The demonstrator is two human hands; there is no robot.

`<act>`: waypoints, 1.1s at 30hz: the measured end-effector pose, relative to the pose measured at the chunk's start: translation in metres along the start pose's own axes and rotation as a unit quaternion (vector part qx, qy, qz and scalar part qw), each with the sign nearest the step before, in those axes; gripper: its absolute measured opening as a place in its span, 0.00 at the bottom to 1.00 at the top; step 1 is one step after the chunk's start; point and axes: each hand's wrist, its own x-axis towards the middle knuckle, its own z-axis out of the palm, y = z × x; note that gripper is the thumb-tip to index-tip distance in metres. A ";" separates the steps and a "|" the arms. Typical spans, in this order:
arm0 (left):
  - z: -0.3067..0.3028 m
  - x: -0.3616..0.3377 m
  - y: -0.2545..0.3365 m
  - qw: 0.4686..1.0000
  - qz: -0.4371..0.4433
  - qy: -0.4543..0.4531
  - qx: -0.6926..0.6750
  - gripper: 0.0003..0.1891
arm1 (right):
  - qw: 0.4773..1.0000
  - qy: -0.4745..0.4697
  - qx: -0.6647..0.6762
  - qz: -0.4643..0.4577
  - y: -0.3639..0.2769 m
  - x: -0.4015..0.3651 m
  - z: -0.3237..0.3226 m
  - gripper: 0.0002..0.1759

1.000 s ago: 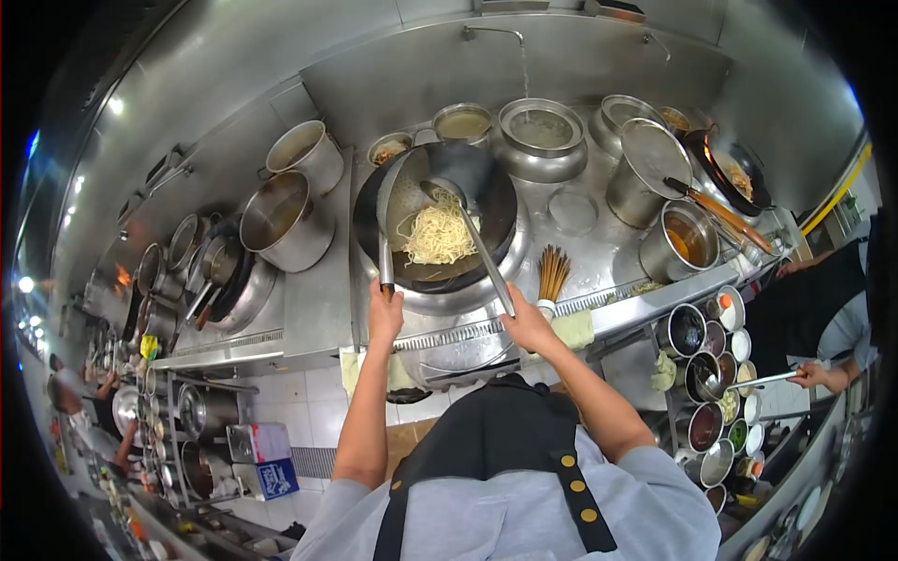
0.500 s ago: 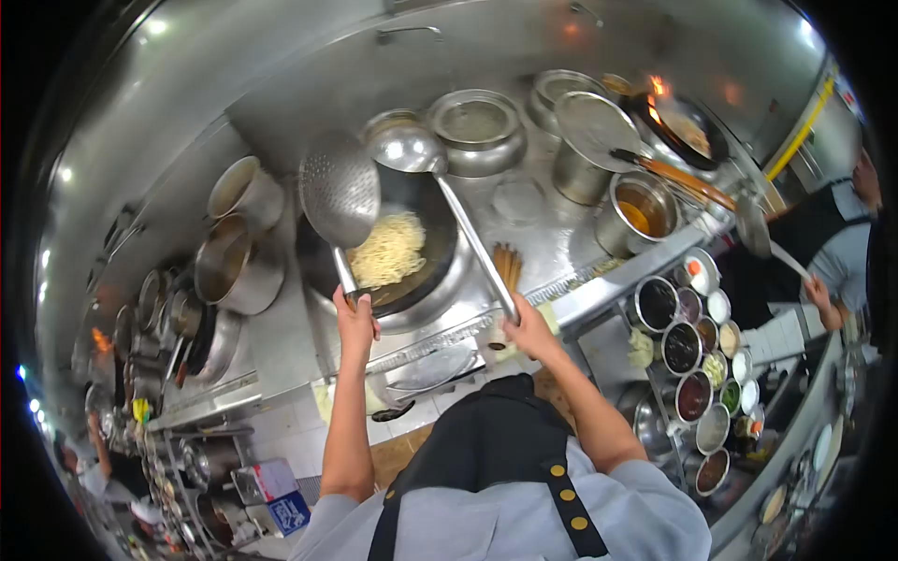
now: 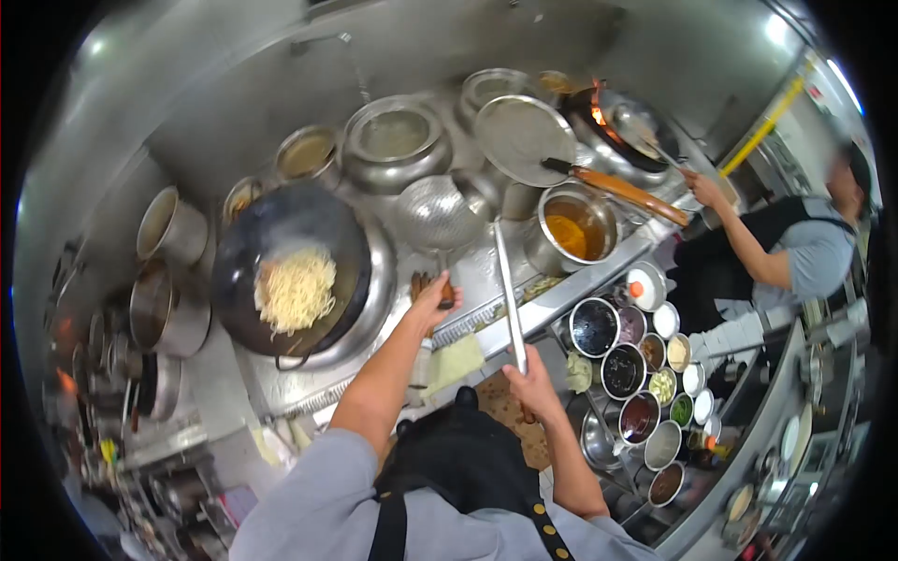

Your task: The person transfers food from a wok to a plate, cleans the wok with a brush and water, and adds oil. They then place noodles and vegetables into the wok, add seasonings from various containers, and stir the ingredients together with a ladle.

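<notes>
My left hand (image 3: 432, 301) is closed round the wooden end of a perforated skimmer (image 3: 437, 215), whose bowl hangs over the steel counter right of the wok. A long-handled ladle (image 3: 509, 290) is gripped by my right hand (image 3: 531, 381) low on its shaft. The ladle's bowl overlaps the skimmer's right edge in this view. To the left, pale noodles (image 3: 296, 290) lie in a black wok (image 3: 234, 266), which sits on a round steel burner ring (image 3: 382, 280).
Behind stand a lidded-looking steel pot (image 3: 398, 154) and a round strainer (image 3: 524, 140). A pot of orange-brown liquid (image 3: 575, 234) is at the right. A co-worker (image 3: 786, 243) works a flaming wok (image 3: 622, 136). Seasoning containers (image 3: 622, 369) line the right side; pots (image 3: 168, 304) the left.
The skimmer and ladle have moved right, away from the wok with noodles. My view has turned right too. The co-worker's arm now reaches to the flaming wok.
</notes>
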 end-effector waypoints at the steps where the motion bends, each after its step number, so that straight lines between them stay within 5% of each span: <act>1: -0.007 0.016 -0.006 0.996 -0.009 0.016 0.088 0.18 | 0.997 -0.038 0.054 0.050 -0.023 -0.005 -0.003 0.18; 2: -0.023 0.040 -0.023 0.954 0.131 0.080 0.257 0.28 | 0.984 -0.083 0.137 0.072 -0.021 -0.001 -0.007 0.19; 3: 0.008 -0.025 0.000 0.862 0.205 0.143 0.441 0.36 | 0.991 -0.060 0.101 0.065 -0.021 0.004 -0.003 0.19; 4: -0.008 -0.019 -0.015 0.702 0.392 0.236 0.546 0.37 | 0.995 -0.064 0.072 0.024 -0.008 0.012 -0.003 0.19; 6: 0.013 -0.141 0.006 0.748 0.425 0.142 0.489 0.29 | 0.999 -0.036 -0.025 -0.002 0.000 0.021 0.001 0.19; 8: -0.010 -0.233 -0.001 0.720 0.392 0.110 0.562 0.23 | 0.998 -0.059 0.025 0.005 0.018 0.022 0.004 0.20; 12: -0.141 -0.333 -0.088 0.716 0.344 0.183 0.579 0.17 | 0.998 -0.051 -0.034 0.001 0.023 0.008 0.025 0.19; 14: -0.180 -0.383 -0.116 0.796 0.148 0.249 0.531 0.20 | 0.997 -0.049 -0.052 0.001 0.023 -0.001 0.035 0.19; 16: -0.295 -0.385 -0.200 0.774 0.096 0.286 0.557 0.21 | 0.997 -0.056 -0.048 0.012 0.021 -0.014 0.047 0.19; 18: -0.365 -0.377 -0.233 0.876 -0.048 0.370 0.307 0.30 | 0.996 -0.043 -0.074 0.015 0.018 -0.026 0.060 0.19; 21: -0.385 -0.351 -0.208 0.915 0.083 0.392 0.040 0.33 | 0.995 -0.004 -0.094 0.019 0.014 -0.046 0.072 0.20; 24: -0.379 -0.316 -0.197 0.947 0.049 0.305 -0.088 0.23 | 0.989 0.056 -0.139 -0.004 0.000 -0.076 0.086 0.20; 26: -0.398 -0.295 -0.221 0.981 0.001 0.192 0.024 0.15 | 0.992 0.073 -0.104 -0.006 0.003 -0.094 0.092 0.21; 30: -0.396 -0.280 -0.254 0.946 -0.074 0.162 0.271 0.10 | 0.997 0.019 0.078 0.017 -0.010 -0.126 0.078 0.16; 33: -0.414 -0.276 -0.265 0.929 -0.108 0.197 0.294 0.10 | 0.994 0.062 0.094 0.009 -0.008 -0.148 0.063 0.15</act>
